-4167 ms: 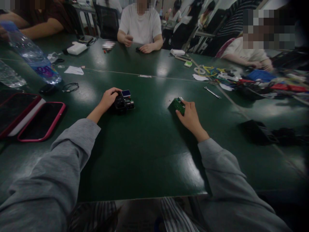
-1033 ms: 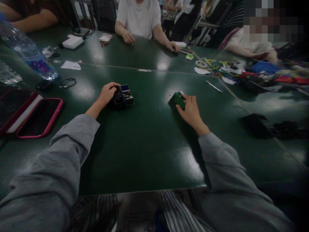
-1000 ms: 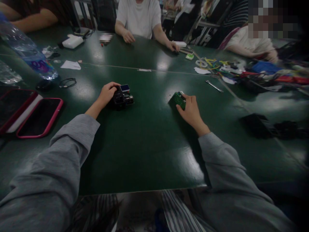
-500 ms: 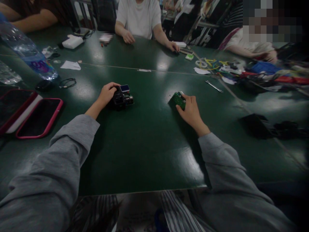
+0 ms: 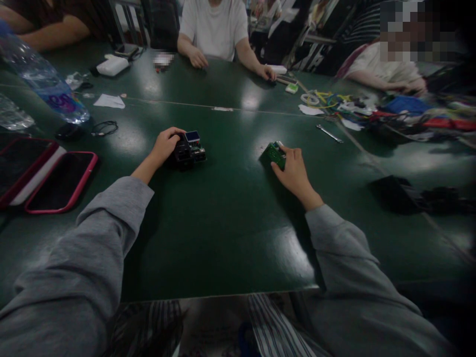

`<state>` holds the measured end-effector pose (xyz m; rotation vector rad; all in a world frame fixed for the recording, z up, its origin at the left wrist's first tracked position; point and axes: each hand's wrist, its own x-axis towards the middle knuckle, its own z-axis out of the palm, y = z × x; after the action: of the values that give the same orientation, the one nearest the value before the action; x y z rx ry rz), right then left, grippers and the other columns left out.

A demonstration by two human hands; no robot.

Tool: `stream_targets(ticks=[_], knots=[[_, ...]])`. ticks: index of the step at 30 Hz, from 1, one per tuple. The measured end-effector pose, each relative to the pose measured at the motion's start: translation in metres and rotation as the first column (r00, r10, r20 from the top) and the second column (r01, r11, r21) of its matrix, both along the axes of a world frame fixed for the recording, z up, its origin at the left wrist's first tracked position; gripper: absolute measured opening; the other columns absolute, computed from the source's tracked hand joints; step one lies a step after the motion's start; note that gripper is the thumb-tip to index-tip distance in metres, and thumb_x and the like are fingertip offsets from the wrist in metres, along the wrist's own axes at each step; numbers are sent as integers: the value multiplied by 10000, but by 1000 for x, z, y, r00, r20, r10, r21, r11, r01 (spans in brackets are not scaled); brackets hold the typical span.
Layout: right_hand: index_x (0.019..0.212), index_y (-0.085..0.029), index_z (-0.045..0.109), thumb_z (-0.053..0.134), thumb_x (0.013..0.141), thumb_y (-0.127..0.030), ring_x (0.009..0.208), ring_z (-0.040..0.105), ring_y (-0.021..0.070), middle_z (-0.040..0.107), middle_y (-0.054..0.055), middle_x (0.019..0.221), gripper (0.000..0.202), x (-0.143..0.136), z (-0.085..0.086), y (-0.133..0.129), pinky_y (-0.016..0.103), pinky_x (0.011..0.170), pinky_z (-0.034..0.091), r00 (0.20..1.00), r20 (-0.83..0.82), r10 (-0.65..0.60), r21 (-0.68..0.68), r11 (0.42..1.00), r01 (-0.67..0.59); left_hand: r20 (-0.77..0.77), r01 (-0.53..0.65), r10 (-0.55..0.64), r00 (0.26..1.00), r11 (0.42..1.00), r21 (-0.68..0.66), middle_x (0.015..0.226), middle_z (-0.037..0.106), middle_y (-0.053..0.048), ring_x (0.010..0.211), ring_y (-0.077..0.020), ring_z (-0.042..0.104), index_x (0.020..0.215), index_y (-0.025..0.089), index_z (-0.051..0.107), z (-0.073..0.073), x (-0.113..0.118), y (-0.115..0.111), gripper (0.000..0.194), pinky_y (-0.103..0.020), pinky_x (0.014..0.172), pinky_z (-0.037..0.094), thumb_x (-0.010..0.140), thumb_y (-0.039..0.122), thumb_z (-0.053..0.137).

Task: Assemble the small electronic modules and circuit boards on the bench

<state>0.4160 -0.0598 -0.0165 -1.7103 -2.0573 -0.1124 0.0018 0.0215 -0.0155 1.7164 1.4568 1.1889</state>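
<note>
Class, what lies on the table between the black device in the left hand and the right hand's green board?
Bare tabletop separates the black device and green board, as the head view shows.

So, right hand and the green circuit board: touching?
Touching. The head view shows the right hand with thumb against the face of the green circuit board, fingers over its far edge.

One hand (image 5: 267, 73) of the person opposite (image 5: 213, 30) now farther out sideways, near a white object (image 5: 277, 69)
</note>
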Motion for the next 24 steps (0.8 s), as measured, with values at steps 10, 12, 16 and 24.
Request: stream_targets(ticks=[10, 12, 16, 24], knots=[[1403, -142, 350, 536, 843, -350, 1206, 433, 365, 429, 187, 1234, 627, 0, -1, 1, 603, 1001, 391, 1000, 10, -1, 17, 1000, 1, 18, 2, -2, 1000, 1000, -1, 965, 680, -35, 926, -189, 588, 901, 201, 675, -3, -1, 1, 273, -363, 886, 490, 738, 166, 459], [1406, -137, 349, 536, 843, -352, 1200, 437, 362, 431, 187, 1228, 631, 1, -1, 1, 595, 1001, 396, 1000, 14, 2, 22, 1000, -2, 22, 6, -6, 1000, 1000, 2, 966, 680, -35, 924, -187, 588, 902, 202, 677, -3, -1, 2, 273, -360, 885, 490, 738, 167, 462], [1411, -149, 347, 534, 843, -353, 1199, 435, 360, 428, 187, 1232, 631, 1, -1, 1, 592, 1001, 396, 1000, 12, 6, 18, 1000, -6, 24, 11, -11, 1000, 1000, 9, 964, 678, -31, 923, -186, 587, 902, 202, 680, -3, -1, 1, 277, -362, 886, 489, 738, 167, 460], [1410, -136, 342, 528, 848, -360, 1213, 424, 364, 422, 196, 1245, 633, 0, 1, -1, 584, 1016, 388, 1000, 16, 6, 5, 1000, -6, 17, 25, -26, 1000, 1000, 17, 987, 676, -34, 943, -192, 585, 926, 196, 674, 1, 1, -4, 264, -372, 904, 480, 741, 186, 487]])
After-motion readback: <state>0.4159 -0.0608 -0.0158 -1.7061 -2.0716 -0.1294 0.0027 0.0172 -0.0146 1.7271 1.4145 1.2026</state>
